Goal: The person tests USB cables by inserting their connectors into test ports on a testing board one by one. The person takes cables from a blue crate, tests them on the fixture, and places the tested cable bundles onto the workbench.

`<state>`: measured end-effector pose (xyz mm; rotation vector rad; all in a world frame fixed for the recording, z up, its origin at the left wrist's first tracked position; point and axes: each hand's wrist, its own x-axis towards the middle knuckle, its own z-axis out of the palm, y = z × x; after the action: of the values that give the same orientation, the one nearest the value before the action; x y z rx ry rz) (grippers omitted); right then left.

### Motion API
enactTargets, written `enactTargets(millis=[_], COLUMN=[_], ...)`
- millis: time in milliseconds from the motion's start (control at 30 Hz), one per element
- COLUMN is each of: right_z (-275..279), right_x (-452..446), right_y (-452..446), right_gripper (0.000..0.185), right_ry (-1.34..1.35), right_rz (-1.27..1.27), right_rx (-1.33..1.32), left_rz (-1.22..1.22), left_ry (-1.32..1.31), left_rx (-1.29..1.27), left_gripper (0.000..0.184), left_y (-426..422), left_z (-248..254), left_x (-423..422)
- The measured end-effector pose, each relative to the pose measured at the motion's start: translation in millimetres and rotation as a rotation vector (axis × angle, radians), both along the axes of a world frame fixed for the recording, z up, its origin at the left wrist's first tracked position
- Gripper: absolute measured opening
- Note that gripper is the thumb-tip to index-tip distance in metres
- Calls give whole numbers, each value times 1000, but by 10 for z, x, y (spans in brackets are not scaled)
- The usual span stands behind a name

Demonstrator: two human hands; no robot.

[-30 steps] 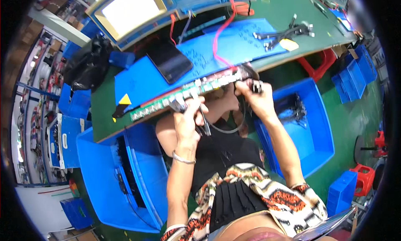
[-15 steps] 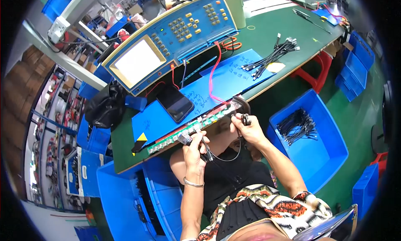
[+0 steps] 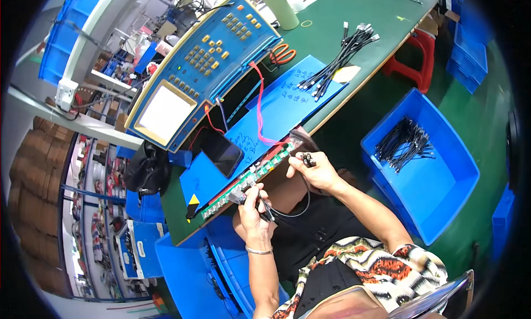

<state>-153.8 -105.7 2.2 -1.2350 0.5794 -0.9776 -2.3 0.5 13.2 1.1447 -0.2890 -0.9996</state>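
My left hand (image 3: 255, 213), with a bangle at the wrist, is closed round a black cable near its pale plug (image 3: 238, 196), close to the front of a green connector board strip (image 3: 269, 165). My right hand (image 3: 316, 172) pinches black cable ends (image 3: 308, 160) just off the strip's right end. Between the hands a thin dark cable (image 3: 302, 211) hangs in a loop. Whether the left plug touches a socket I cannot tell. Red wires (image 3: 260, 114) run from the strip up to a blue tester (image 3: 204, 59) with a lit white screen.
A phone (image 3: 222, 155) lies on a blue board (image 3: 287, 100) with handwriting. Black cables (image 3: 343, 59) are bundled at its far end, near orange-handled scissors (image 3: 283, 55). A blue bin (image 3: 442, 203) with more cables stands right; another blue bin (image 3: 185, 275) stands below left. A red stool (image 3: 421, 64) is beyond.
The view has turned and shifted, so the bench appears steeper. Both hands keep hold of the cable and stay near the strip.
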Motion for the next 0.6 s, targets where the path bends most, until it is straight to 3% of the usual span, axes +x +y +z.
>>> enactTargets(millis=[100,167,433,600], right_z=[-177,-16,-259,-263], right_x=[80,-47,28,54], right_y=[-32,-32,-75,-84], right_gripper=[28,26,27,29], right_ry=[-28,116,-82,-67], right_rz=[-41,-16,36,63], right_rx=[-76,-74,-126,-63], left_rz=[3,-17,11,18], left_ry=[-4,11,-21,-7], left_rx=[2,6,38,41], left_gripper=[16,17,16,16], left_y=[1,15,-2,0], left_z=[0,-20,-21,-5], left_x=[-5,37,22,7])
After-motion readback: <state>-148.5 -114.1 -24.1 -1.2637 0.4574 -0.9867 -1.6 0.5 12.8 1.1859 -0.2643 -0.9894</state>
